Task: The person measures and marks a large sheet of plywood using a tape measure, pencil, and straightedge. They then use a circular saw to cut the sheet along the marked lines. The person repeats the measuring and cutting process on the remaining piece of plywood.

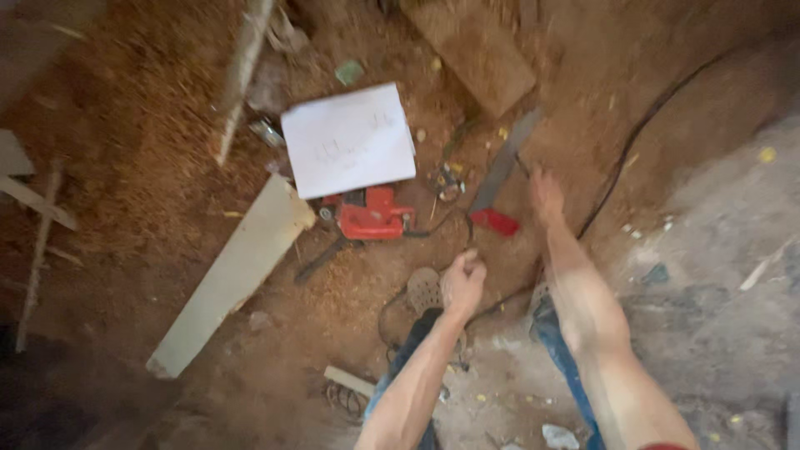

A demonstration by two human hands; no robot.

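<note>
Sawdust floor, blurred view. I see right hand [546, 193] reaching far, fingers touching grey blade [504, 162]; grip uncertain. Left hand [462, 282] loosely curled, holding nothing visible. Judgement: grasp blade mid-length, clear of black cable [633, 137].

Dim warm light, heavy motion blur (edges worst), dark lower-left corner.

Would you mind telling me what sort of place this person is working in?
Probably a rough woodworking site. The ground is thick with sawdust, a pale plank and wood offcuts lie about, and a red power tool sits by a white sheet. The right hand reaches towards a handsaw.
</note>
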